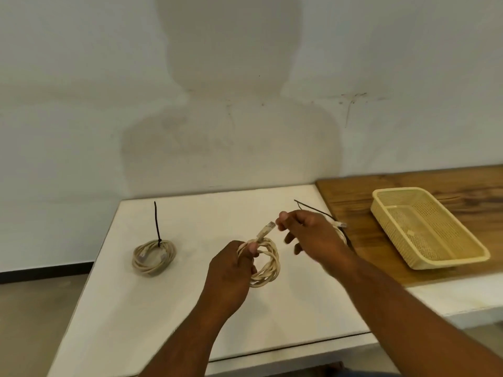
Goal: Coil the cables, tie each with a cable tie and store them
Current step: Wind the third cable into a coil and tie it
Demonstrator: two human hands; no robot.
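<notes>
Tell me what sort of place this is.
Probably a bare workroom or a staged work spot: a plain white table against a stained white wall, a wooden bench top beside it holding a cream plastic mesh basket, and a coiled cream cable tied with a black tie.

Plain workroom or utility space, by the look of it. Bare white wall [81,77] w/ scuffs & stains. Hard grey-brown floor [32,322] w/ dark skirting [40,272] at the wall's base. Simple white bench [149,322] butted vs. a wooden bench [353,202] on the right. Kit on them: cream plastic basket [397,189] on the wood, tied cable coil [168,254] on the white, black tie [157,221] sticking up.
</notes>
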